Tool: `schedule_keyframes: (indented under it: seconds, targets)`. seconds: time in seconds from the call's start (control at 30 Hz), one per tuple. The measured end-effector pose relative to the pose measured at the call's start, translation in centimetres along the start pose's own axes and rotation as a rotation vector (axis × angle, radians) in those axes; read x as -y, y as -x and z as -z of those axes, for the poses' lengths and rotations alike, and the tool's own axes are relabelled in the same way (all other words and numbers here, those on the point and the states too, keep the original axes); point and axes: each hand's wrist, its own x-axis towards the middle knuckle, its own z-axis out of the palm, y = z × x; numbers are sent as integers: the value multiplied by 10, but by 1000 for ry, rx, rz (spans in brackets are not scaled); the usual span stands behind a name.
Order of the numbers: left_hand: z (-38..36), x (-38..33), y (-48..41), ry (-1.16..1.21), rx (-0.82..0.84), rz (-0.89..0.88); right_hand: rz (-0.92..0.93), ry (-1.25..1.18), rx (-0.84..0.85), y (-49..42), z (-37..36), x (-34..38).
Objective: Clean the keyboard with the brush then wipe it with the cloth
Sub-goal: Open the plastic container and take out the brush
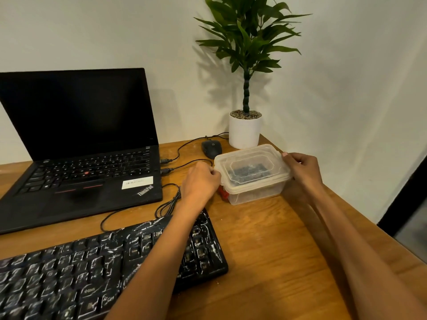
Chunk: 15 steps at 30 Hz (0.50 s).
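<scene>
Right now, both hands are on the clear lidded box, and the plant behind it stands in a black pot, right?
Only the colour is wrong: the pot is white, as the head view shows. The left hand and right hand do hold the clear lidded box, with the plant behind it.

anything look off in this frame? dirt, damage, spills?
The black keyboard stands out: white streaks and specks cover its keys and frame, like dried residue. A few crumbs lie on the wooden desk by its right end. The plastic container, gripped by left hand and right hand, looks intact.
</scene>
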Motion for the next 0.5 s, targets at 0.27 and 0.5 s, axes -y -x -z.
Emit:
schedule_keyframes:
  seconds: [0.27, 0.5]
  targets:
    - [41, 4, 10, 605, 332, 60, -108, -245, 101, 8, 23, 13]
    - [45, 5, 26, 868, 892, 269, -418, -317, 303, 5, 61, 13]
